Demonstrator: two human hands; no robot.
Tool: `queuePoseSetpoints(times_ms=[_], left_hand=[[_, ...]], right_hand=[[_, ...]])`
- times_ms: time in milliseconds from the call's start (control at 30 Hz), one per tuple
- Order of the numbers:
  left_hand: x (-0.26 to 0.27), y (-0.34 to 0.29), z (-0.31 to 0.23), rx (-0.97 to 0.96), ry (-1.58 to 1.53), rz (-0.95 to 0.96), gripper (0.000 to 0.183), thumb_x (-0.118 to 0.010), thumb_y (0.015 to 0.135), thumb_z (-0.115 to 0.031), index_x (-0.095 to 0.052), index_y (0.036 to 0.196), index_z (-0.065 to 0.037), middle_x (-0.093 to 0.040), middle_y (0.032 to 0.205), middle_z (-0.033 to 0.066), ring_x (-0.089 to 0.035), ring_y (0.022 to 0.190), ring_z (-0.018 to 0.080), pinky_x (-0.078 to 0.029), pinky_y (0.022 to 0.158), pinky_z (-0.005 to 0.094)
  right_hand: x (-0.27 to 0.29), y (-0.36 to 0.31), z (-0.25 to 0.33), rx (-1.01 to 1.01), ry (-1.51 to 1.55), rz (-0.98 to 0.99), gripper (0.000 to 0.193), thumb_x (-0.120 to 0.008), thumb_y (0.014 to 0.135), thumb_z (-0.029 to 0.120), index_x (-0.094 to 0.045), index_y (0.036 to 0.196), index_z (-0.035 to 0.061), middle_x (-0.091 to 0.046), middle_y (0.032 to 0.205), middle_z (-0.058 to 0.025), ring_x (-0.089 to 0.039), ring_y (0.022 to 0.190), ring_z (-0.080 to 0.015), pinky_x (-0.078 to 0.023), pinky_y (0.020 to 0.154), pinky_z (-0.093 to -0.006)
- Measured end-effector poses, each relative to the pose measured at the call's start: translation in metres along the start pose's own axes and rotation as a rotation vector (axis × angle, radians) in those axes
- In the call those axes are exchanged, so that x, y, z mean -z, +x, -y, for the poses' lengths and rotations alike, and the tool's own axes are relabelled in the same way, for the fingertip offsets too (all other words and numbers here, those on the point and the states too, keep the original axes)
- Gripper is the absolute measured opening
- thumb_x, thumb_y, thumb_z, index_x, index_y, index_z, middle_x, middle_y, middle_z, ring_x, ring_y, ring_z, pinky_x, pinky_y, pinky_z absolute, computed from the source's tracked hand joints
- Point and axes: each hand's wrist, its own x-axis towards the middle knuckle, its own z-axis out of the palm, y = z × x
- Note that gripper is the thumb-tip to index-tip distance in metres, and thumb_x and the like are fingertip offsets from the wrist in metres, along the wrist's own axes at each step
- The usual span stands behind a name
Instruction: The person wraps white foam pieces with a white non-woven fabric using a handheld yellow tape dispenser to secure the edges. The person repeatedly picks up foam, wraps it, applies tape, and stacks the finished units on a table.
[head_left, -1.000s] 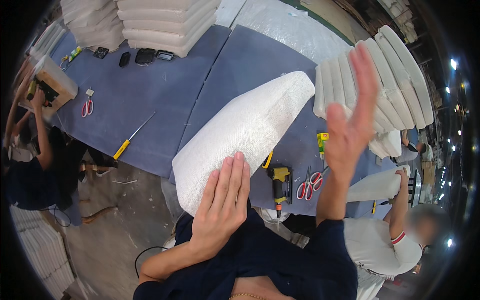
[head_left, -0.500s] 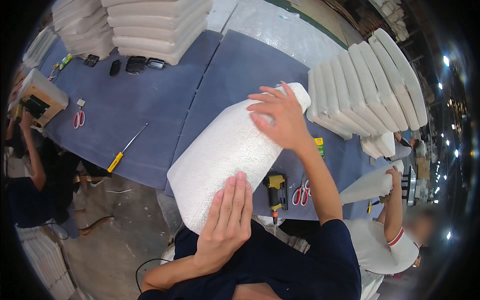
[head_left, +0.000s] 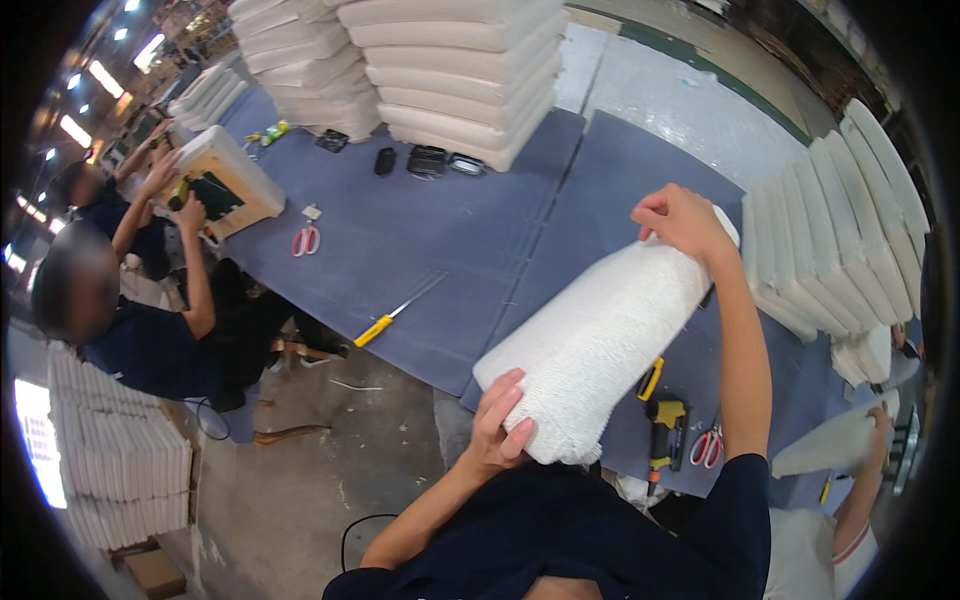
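Note:
A white fabric-covered cushion (head_left: 600,335) is tilted over the near edge of the blue-grey table, close to my body. My left hand (head_left: 497,425) grips its near end, thumb and fingers bent around the left corner. At the far end, my right hand (head_left: 685,222) has its fingers curled in a pinch at the cushion's upper edge. What lies between those fingertips is too small to make out. To the right of the cushion lie a yellow-and-black staple gun (head_left: 667,430) and red-handled scissors (head_left: 707,447).
A yellow-handled screwdriver (head_left: 375,331) and another pair of scissors (head_left: 306,238) lie left on the table (head_left: 440,240). White cushion stacks (head_left: 460,80) stand at the back, more cushions (head_left: 835,220) at right. A co-worker (head_left: 150,330) handles a padded wooden piece (head_left: 245,185) at left.
The view has swung left. The cushion has turned onto its side more. My left hand went from lying flat on it to gripping its near end; my right fingers went from spread to pinched.

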Motion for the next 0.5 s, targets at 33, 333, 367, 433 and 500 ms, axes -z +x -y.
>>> queuePoseSetpoints(times_ms=[33, 333, 367, 433, 500], left_hand=[[-0.007, -0.002, -0.002, 0.052, -0.050, -0.083, 0.065, -0.083, 0.087, -0.017, -0.043, 0.137, -0.004, -0.052, 0.139, 0.0310, -0.065, 0.117, 0.0514, -0.060, 0.096, 0.0584], [0.019, -0.075, 0.031, 0.619, -0.156, 0.281, 0.095, -0.094, 0.073, -0.017, -0.038, 0.148, -0.003, -0.053, 0.147, 0.0277, -0.057, 0.134, 0.0463, -0.050, 0.111, 0.0520], [0.021, -0.085, 0.039, 0.673, -0.172, 0.338, 0.097, -0.094, 0.072, -0.017, -0.037, 0.149, -0.004, -0.051, 0.149, 0.0262, -0.054, 0.137, 0.0451, -0.049, 0.112, 0.0510], [0.025, -0.110, 0.063, 0.773, -0.214, 0.457, 0.100, -0.095, 0.071, -0.016, -0.036, 0.152, -0.005, -0.047, 0.153, 0.0233, -0.050, 0.142, 0.0428, -0.047, 0.114, 0.0488], [0.029, -0.136, 0.084, 0.826, -0.194, 0.588, 0.100, -0.094, 0.072, -0.016, -0.036, 0.154, -0.005, -0.047, 0.154, 0.0217, -0.048, 0.143, 0.0409, -0.046, 0.115, 0.0477]], right_hand=[[-0.007, 0.012, -0.002, -0.010, -0.041, 0.020, 0.024, -0.066, 0.088, 0.029, -0.082, 0.088, 0.0109, -0.077, 0.077, -0.0091, -0.076, 0.079, -0.0300, -0.058, 0.079, -0.0405], [-0.025, 0.037, 0.016, 0.025, 0.034, 0.001, 0.017, -0.069, 0.090, 0.015, -0.081, 0.089, 0.0030, -0.077, 0.075, -0.0108, -0.076, 0.072, -0.0268, -0.059, 0.076, -0.0389], [-0.021, 0.038, 0.021, -0.003, 0.051, 0.013, 0.017, -0.069, 0.090, 0.014, -0.081, 0.089, 0.0024, -0.077, 0.075, -0.0111, -0.076, 0.071, -0.0259, -0.059, 0.076, -0.0382], [-0.019, 0.044, 0.026, -0.024, 0.075, 0.023, 0.017, -0.070, 0.090, 0.014, -0.081, 0.090, 0.0014, -0.078, 0.076, -0.0111, -0.077, 0.071, -0.0246, -0.059, 0.076, -0.0377], [-0.020, 0.056, 0.022, 0.002, 0.088, 0.025, 0.017, -0.070, 0.089, 0.014, -0.080, 0.090, 0.0008, -0.078, 0.076, -0.0107, -0.077, 0.073, -0.0238, -0.059, 0.076, -0.0377]])
